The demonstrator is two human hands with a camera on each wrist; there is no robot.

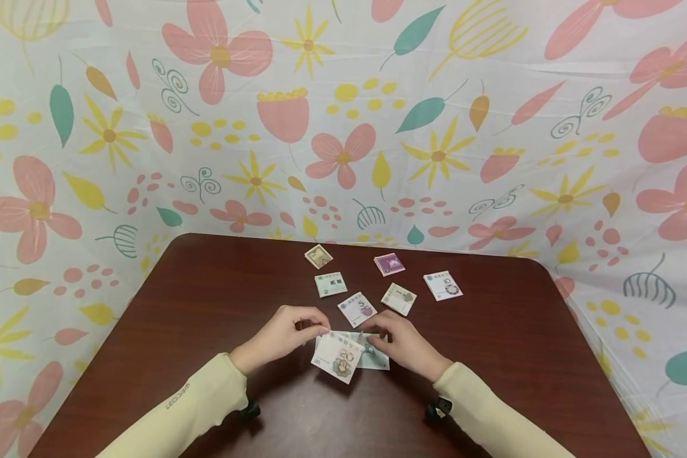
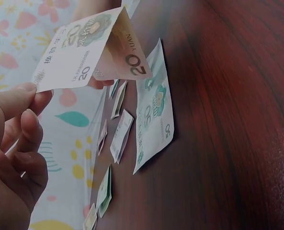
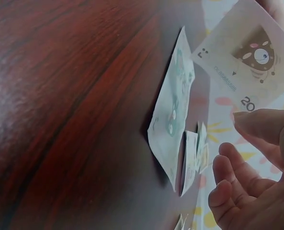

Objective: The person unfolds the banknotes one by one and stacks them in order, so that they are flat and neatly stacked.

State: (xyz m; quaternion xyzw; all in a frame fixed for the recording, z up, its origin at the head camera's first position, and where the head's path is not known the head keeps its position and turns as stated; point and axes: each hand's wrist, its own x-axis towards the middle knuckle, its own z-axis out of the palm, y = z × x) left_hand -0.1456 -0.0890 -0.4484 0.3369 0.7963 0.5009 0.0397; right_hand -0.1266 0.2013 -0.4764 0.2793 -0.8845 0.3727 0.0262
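My left hand (image 1: 286, 334) pinches the corner of a creased 20 yuan play banknote (image 1: 339, 357) between thumb and fingertips. In the left wrist view the banknote (image 2: 67, 55) is raised and bent along a crease. My right hand (image 1: 403, 340) is at its other side, with thumb and fingers apart; the right wrist view has the thumb tip close to the edge of the note (image 3: 256, 57). Whether it touches is unclear. Beneath, an unfolded green banknote (image 1: 378, 359) lies on the table, partly covered in the head view.
Folded notes lie beyond my hands on the dark wooden table (image 1: 217, 286): a 5 note (image 1: 357, 310), a 1 note (image 1: 399, 299), a 2 note (image 1: 331, 284), a 10 note (image 1: 443, 285), a purple note (image 1: 389, 264) and a brownish note (image 1: 319, 256). Flowered cloth (image 1: 343, 210) hangs behind.
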